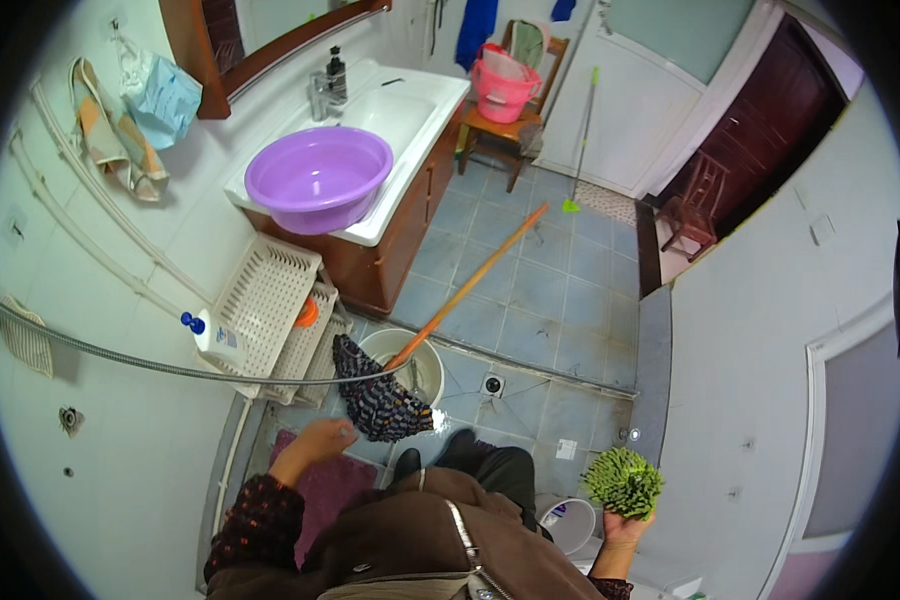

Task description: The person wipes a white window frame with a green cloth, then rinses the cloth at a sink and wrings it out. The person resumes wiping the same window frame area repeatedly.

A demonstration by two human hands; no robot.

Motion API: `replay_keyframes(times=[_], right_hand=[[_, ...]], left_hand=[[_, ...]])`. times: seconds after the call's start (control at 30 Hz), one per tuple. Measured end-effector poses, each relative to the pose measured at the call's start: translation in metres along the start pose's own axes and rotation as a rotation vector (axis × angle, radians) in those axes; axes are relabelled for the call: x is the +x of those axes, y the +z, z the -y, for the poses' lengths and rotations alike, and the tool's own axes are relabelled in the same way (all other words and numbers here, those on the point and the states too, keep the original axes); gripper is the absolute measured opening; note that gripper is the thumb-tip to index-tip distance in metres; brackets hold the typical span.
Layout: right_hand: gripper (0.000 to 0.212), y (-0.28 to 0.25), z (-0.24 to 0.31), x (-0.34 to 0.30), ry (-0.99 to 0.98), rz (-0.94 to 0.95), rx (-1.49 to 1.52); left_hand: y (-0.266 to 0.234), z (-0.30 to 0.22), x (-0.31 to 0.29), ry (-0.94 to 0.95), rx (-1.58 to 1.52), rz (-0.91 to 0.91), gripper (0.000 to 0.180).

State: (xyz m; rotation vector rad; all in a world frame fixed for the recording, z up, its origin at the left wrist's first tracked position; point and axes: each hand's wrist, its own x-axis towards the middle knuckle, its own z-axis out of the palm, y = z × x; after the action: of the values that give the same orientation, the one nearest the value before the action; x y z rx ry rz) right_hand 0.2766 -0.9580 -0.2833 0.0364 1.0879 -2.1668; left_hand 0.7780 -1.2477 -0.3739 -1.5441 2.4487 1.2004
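Observation:
My right hand (625,530), at the lower right, is closed on a bushy green chenille duster (623,482). The pile hides most of its fingers. At the lower left, my left hand (317,442) is held with its fingers curled and nothing visible in them. Just beyond it, a mop (380,400) with a dark, patchy cloth head leans on a white bucket (432,365). Its wooden handle slants away to the upper right. Beneath my right forearm's side stands a pale bin (570,525).
A grey hose (210,375) crosses in front of the plastic rack (270,290) holding a white bottle (215,337). A purple basin (320,175) rests on the white sink counter (395,205). A raised threshold (510,362) crosses the tiled floor, and a maroon mat (335,500) lies low left.

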Motion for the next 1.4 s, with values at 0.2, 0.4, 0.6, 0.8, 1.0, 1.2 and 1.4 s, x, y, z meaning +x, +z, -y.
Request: replay_keyframes(times=[0.2,0.4,0.6,0.8,1.0,1.2,1.4], right_hand=[[0.045,-0.004,0.01,0.08,0.053,-0.064,-0.053],[0.048,0.008,0.024,0.232,0.18,-0.048,-0.046],[0.049,0.042,0.064,0.369,0.316,-0.035,-0.028],[0.05,0.066,0.073,0.481,0.337,0.059,-0.017],[0.049,0.104,0.044,0.535,0.435,0.247,-0.004],[0.053,0.11,0.018,0.574,0.396,0.251,-0.046],[0.05,0.149,-0.005,0.618,0.33,0.127,-0.033]], left_hand=[[-0.014,-0.039,0.051,-0.075,-0.124,-0.038,0.032],[0.006,-0.073,0.108,-0.382,-0.184,-0.048,0.028],[0.049,-0.147,0.185,-0.513,-0.614,0.019,0.029],[0.042,-0.199,0.209,-0.619,-0.843,-0.118,0.02],[0.065,-0.16,0.217,-0.482,-1.082,-0.151,0.03],[0.0,-0.229,0.327,-0.615,-0.631,0.03,0.031],[-0.091,-0.259,0.442,-0.434,-0.57,-0.006,0.029]])
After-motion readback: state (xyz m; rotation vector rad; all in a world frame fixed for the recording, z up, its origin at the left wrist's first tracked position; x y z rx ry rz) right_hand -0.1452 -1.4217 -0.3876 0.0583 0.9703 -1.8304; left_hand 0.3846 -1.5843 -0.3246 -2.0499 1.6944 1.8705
